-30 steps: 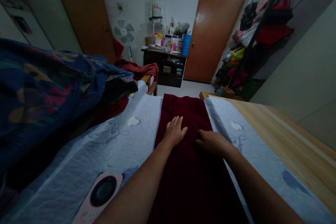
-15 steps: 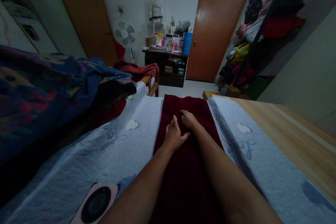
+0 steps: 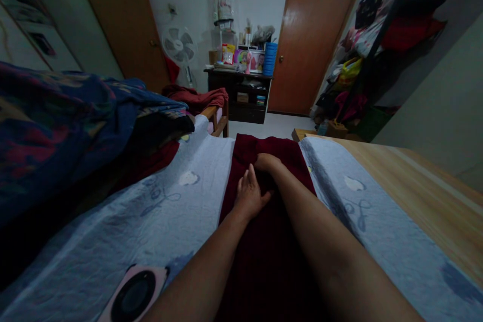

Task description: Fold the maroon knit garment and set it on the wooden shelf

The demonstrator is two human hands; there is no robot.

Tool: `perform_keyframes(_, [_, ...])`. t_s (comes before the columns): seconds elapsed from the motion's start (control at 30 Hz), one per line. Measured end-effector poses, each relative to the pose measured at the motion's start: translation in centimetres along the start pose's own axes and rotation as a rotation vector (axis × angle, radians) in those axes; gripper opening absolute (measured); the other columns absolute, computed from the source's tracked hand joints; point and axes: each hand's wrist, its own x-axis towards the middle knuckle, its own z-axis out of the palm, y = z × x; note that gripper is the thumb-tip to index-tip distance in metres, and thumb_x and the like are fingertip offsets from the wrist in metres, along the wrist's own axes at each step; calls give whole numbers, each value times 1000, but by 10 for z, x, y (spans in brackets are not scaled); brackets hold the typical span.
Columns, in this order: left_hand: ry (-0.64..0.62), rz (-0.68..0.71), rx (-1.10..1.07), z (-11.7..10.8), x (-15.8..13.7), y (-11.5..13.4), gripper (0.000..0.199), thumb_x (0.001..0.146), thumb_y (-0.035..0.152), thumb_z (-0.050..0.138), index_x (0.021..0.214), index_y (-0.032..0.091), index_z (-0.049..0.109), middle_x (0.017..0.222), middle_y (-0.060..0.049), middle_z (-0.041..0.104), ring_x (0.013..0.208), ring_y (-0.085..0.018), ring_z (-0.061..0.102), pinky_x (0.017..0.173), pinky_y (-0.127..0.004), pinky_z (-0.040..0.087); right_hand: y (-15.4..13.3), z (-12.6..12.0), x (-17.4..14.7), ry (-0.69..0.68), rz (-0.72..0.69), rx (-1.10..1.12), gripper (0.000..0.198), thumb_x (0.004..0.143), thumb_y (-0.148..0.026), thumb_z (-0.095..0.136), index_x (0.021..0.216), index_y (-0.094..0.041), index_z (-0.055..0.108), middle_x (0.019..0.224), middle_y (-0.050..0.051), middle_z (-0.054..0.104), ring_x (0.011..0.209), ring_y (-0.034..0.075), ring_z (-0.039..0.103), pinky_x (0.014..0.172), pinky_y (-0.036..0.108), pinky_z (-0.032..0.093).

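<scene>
A long maroon cloth [image 3: 269, 241] lies folded in a strip over a light blue patterned bed sheet [image 3: 204, 181]. My left hand [image 3: 249, 196] rests open on the cloth, fingers extended forward and thumb spread to the right. Just beyond it, my right hand [image 3: 267, 162] is closed, its fingers curled down at the cloth near the far end; the fingertips are hidden. Both forearms reach over the cloth from the near edge. Beside my left forearm lies a pink object with a black ring [image 3: 134, 294], partly cut off by the frame.
A heap of blue patterned fabric [image 3: 75, 115] lies on the left. To the right runs a wooden board [image 3: 407, 176]. Past the bed stand a dark cabinet [image 3: 247, 115], a white fan [image 3: 180, 46] and a brown door [image 3: 294, 40]. Bags [image 3: 407, 25] hang at the right.
My right hand has shifted slightly left and away from me, closer to my left fingertips, with its fingers turned further down. My left hand stays nearly in place.
</scene>
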Motion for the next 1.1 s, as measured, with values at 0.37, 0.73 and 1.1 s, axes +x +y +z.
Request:
perform_keyframes(0.37, [95,-75,-151,-5,5,-4,68,92,24,34,148,5,2,144,-21,43,136,-22,38,110,-42,30,-15,7,12,335,101,-57,35,85,-24,51,113,-12,66,119,19,64,114,30,57,94,43,41])
perform_keyframes(0.73, [151,-57,298,-9,-1,3,44,92,25,38,134,14,50,143,-12,47,137,-29,33,113,-49,24,1,31,16,563,8,-71,32,84,-17,43,105,-13,67,116,17,62,105,28,56,86,37,43])
perform_keyframes(1.1, [78,-179,378,-13,-2,5,52,92,36,41,141,20,44,148,-14,40,137,-41,29,109,-57,22,4,35,28,396,-128,43,46,93,-32,34,136,-16,44,149,11,37,135,22,34,106,37,32])
